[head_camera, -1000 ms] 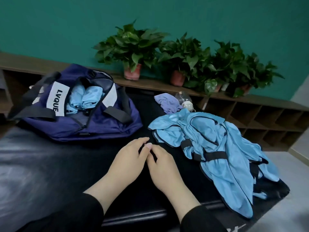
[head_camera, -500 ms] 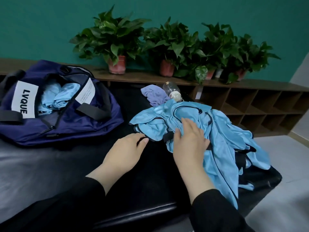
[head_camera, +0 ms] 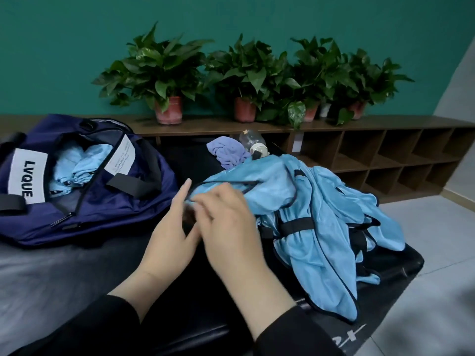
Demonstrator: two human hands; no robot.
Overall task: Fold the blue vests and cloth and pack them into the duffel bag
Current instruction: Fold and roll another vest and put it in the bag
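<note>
My right hand's fingers (head_camera: 205, 210) curl onto the black-trimmed edge of the top blue vest (head_camera: 257, 173); my left hand (head_camera: 172, 227) lies against it with fingers straight, touching the same edge. The pile of blue vests (head_camera: 321, 227) spreads to the right of my fingers. Left of them sits the open duffel bag (head_camera: 84, 199) with folded vests (head_camera: 77, 168) inside. Beyond my fingertips lie a purple cloth (head_camera: 226, 151) and a bottle (head_camera: 253, 145).
</note>
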